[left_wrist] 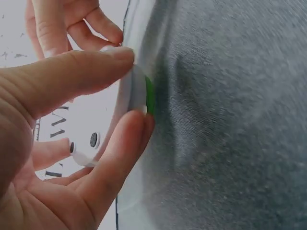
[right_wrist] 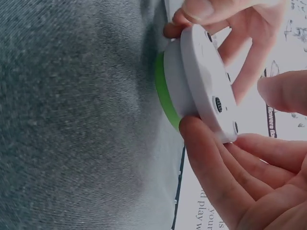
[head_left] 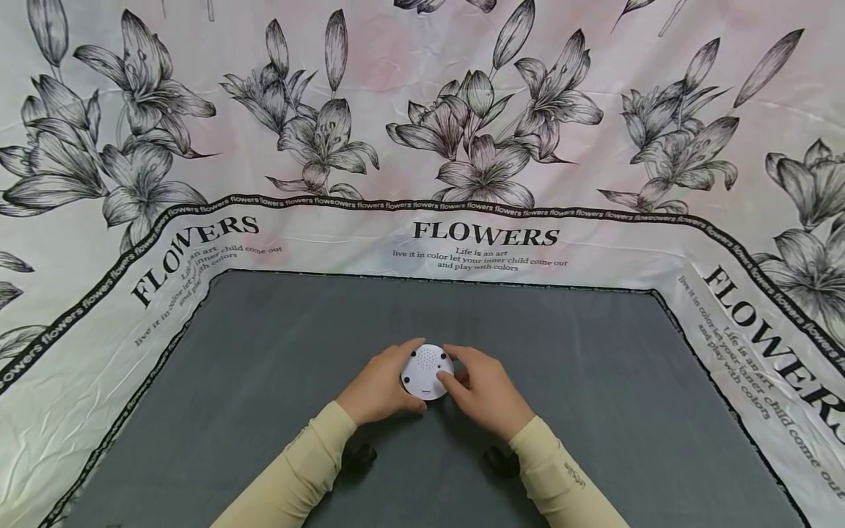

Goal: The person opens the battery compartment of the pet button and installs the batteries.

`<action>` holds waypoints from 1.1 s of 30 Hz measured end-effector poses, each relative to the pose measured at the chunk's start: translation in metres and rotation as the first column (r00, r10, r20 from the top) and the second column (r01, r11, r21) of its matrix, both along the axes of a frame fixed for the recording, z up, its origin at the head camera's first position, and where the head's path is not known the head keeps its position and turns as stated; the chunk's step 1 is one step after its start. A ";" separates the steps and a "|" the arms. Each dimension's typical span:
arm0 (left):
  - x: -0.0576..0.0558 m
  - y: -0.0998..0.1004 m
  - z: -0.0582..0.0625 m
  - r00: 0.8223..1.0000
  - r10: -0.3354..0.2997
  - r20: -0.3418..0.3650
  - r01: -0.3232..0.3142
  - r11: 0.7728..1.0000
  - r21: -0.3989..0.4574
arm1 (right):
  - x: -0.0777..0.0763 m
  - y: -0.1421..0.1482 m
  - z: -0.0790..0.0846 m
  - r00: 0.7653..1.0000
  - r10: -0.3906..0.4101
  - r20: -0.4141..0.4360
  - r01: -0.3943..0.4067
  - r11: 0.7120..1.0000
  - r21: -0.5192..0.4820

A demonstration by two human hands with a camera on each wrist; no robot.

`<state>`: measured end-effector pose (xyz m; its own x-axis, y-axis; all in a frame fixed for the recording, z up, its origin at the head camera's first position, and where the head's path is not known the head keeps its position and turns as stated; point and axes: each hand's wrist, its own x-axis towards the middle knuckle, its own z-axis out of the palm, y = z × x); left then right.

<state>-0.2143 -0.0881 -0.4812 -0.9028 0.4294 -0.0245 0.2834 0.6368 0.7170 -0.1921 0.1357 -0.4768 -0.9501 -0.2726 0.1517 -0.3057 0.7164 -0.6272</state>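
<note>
Between my hands is a round white device (head_left: 428, 372) with a patch of small holes and dark round feet on the face turned up. In the right wrist view its side shows a stepped grey-white body (right_wrist: 178, 79) and a green rim (right_wrist: 165, 93) facing the cloth. My left hand (head_left: 383, 385) grips the edge, thumb on one side and fingers spread round the other. My right hand (head_left: 487, 389) holds the opposite edge with its fingers. Its thumb (right_wrist: 283, 91) stands apart from the upturned face in the right wrist view.
A dark grey cloth surface (head_left: 297, 330) lies under the hands. Around it runs a white border (head_left: 343, 246) printed with FLOWERS lettering, and lily-patterned fabric (head_left: 409, 66) rises behind. A black rounded thing (head_left: 359, 456) sits beside the left wrist, another (head_left: 502, 462) beside the right.
</note>
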 end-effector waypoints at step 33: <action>-0.004 -0.003 -0.003 0.997 -0.075 -0.015 0.076 0.984 0.160 | -0.002 0.001 0.003 0.997 -0.012 0.077 0.024 0.986 -0.165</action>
<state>-0.2182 -0.0907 -0.4841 -0.8674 0.4942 0.0579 0.3332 0.4905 0.8052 -0.1944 0.1364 -0.4741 -0.9651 -0.2326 0.1206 -0.2408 0.6057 -0.7584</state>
